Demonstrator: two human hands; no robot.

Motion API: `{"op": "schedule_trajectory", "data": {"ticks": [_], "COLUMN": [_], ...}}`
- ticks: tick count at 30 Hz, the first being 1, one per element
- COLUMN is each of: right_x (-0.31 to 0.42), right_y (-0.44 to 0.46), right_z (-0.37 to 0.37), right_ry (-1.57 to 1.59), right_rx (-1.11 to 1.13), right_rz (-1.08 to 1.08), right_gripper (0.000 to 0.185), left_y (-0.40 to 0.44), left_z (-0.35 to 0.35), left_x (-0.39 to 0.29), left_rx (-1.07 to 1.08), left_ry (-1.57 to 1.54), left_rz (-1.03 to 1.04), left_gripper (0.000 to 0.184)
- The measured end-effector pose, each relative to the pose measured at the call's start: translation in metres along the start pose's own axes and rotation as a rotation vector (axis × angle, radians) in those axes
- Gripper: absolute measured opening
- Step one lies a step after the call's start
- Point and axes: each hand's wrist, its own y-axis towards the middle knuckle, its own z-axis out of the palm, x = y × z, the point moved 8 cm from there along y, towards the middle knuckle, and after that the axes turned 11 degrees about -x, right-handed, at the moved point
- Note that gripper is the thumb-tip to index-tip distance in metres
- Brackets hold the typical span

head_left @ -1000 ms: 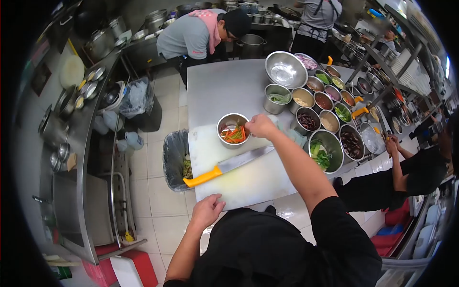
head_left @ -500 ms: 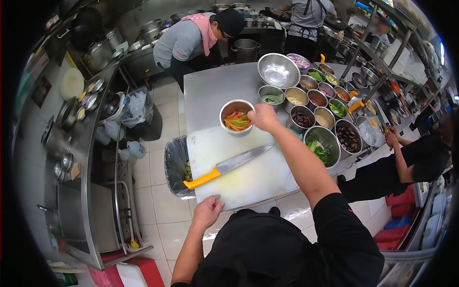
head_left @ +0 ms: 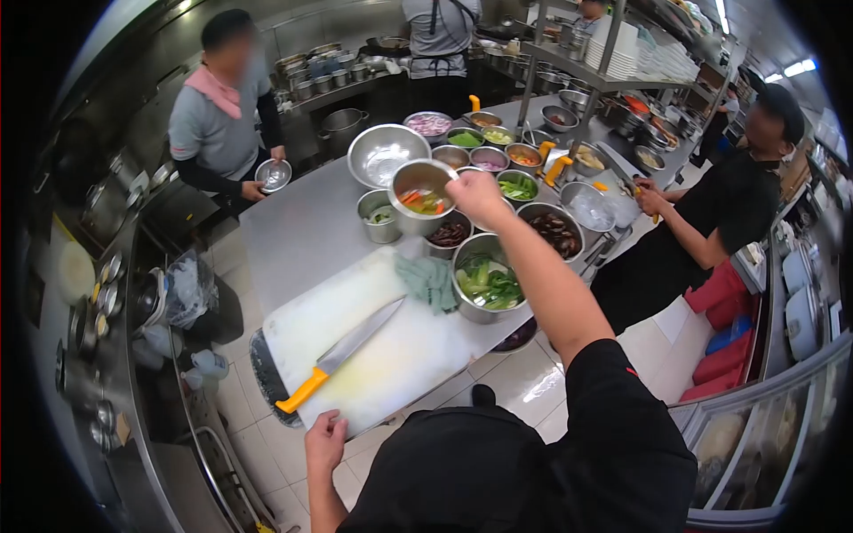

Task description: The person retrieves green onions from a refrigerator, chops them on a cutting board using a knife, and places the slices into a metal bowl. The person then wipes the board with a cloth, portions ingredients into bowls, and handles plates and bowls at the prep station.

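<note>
My right hand (head_left: 477,197) grips the rim of a metal container (head_left: 419,174) with orange and green vegetable strips in it. The container is held in the air over the group of ingredient tins, tilted slightly toward me. Low at the near edge of the white cutting board (head_left: 400,360), my left hand (head_left: 325,439) hangs with loosely bent fingers and nothing in it. A knife (head_left: 355,342) with a yellow handle lies across the board. Beside the board's far right corner is a crumpled green cloth (head_left: 430,282).
A large steel bowl (head_left: 384,153) and a tin of leafy greens (head_left: 489,284) stand around the held container. Left of the table, a person (head_left: 218,124) holds a small bowl (head_left: 274,175). Another person (head_left: 702,204) works at the right. A lined bin (head_left: 271,373) sits below the board.
My right hand has lifted the container off the cutting board and carried it over the tins. The person at the left has straightened up, now holding a bowl. My view has turned right.
</note>
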Motion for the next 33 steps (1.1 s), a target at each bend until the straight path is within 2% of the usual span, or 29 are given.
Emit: {"op": "schedule_trajectory", "data": {"ticks": [1,2,3,5,7,11,16,19,22,25,28,33], "right_x": [-0.01,-0.018,-0.034,-0.068,-0.109,-0.187,-0.264,-0.287,-0.308,-0.314,-0.319,-0.323], "right_y": [0.015,0.023,0.038,0.065,0.091,0.124,0.148,0.156,0.166,0.165,0.164,0.168], "right_z": [-0.034,-0.069,-0.096,-0.145,-0.183,-0.218,-0.215,-0.203,-0.192,-0.189,-0.184,-0.167], "right_ry": [-0.051,-0.04,-0.109,-0.199,-0.266,-0.337,-0.326,-0.297,-0.363,-0.344,-0.348,-0.516], "right_rx": [-0.067,-0.08,-0.132,-0.2,-0.282,-0.303,-0.324,-0.163,-0.155,-0.111,-0.125,-0.03], "right_rz": [-0.03,0.044,0.056,0.081,0.012,0.041,0.048,0.161,0.151,0.204,0.203,0.092], "right_gripper": [0.031,0.033,0.04,0.041,0.042,0.039,0.035,0.036,0.032,0.028,0.025,0.027], "left_y": [0.002,0.002,0.003,0.006,0.007,0.006,0.017,0.012,0.006,0.005,0.007,0.007], "left_z": [0.0,0.0,0.001,0.003,0.004,0.003,0.004,0.005,0.006,0.007,0.006,0.007], "left_x": [0.0,0.002,0.003,0.008,0.015,-0.001,0.018,0.005,-0.011,-0.009,0.003,0.0], "left_rx": [-0.013,-0.025,-0.041,-0.086,-0.14,-0.278,-0.383,-0.4,-0.453,-0.447,-0.456,-0.483], "left_ry": [0.003,0.006,0.007,0.02,0.055,0.203,0.285,0.271,0.368,0.391,0.413,0.46], "left_rz": [-0.016,-0.05,-0.085,-0.149,-0.212,-0.209,-0.212,-0.242,-0.268,-0.331,-0.301,-0.3], "left_gripper": [0.027,0.025,0.024,0.022,0.02,0.021,0.023,0.027,0.027,0.027,0.028,0.031]}}
